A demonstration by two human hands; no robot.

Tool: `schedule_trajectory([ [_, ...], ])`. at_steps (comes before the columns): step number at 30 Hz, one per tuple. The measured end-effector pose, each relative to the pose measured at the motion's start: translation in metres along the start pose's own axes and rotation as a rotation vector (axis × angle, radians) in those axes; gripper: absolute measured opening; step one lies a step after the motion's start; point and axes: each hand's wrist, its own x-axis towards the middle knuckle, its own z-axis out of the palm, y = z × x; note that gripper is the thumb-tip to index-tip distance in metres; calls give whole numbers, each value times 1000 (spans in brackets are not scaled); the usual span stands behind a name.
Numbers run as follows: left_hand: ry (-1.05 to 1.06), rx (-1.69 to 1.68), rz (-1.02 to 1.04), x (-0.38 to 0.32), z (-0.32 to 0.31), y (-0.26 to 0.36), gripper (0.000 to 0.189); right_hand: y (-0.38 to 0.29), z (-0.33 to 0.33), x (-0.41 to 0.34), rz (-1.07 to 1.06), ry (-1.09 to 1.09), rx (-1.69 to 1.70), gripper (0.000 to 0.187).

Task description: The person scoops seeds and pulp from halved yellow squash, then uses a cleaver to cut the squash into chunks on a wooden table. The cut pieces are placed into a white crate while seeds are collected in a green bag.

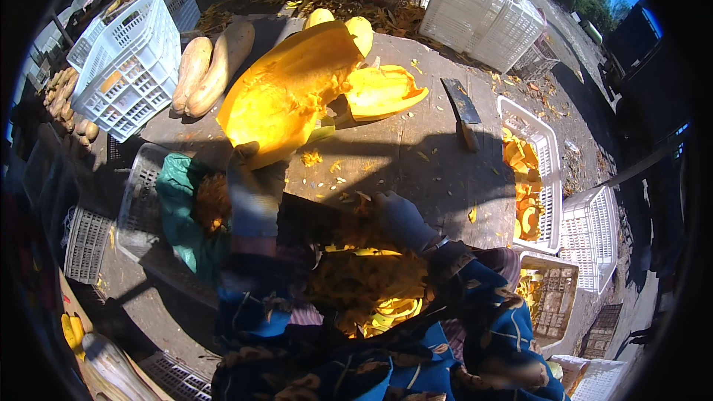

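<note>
A white-gloved hand, my left hand, grips the near end of a large cut piece of orange squash, hollow side showing. Beyond it lies a smaller hollowed squash piece on the wooden tabletop. My right hand, gloved too, is at the table's near edge beside dark, shaded squash scraps; its fingers are partly hidden, and whether they hold anything is unclear. To the right rests a cleaver with a wooden handle. Several pale seeds and bits of pulp are scattered between.
Two whole squashes lie at the back left, beside a white plastic crate. A crate of orange pieces flanks the table's right side. Yellow peelings sit below my hands. At left, a green bag lines another crate.
</note>
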Motion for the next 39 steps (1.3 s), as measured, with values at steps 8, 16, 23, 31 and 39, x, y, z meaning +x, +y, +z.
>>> schedule_trajectory([
  [8, -24, -98, 129, 6, 8, 1, 60, -1, 14, 71, -237, 223, -31, 20],
  [16, 49, -68, 120, 2, 16, 9, 46, -45, 24, 141, -87, -126, -126, 20],
  [23, 74, -80, 135, 1, 25, 8, 43, -63, -1, 99, -320, -289, -214, 31],
  [31, -11, -104, 162, 0, 29, 8, 45, -14, -18, 67, -103, -233, -49, 25],
  [39, -32, -153, 130, 8, 28, -2, 47, 0, 25, 46, -158, -202, -298, 19],
])
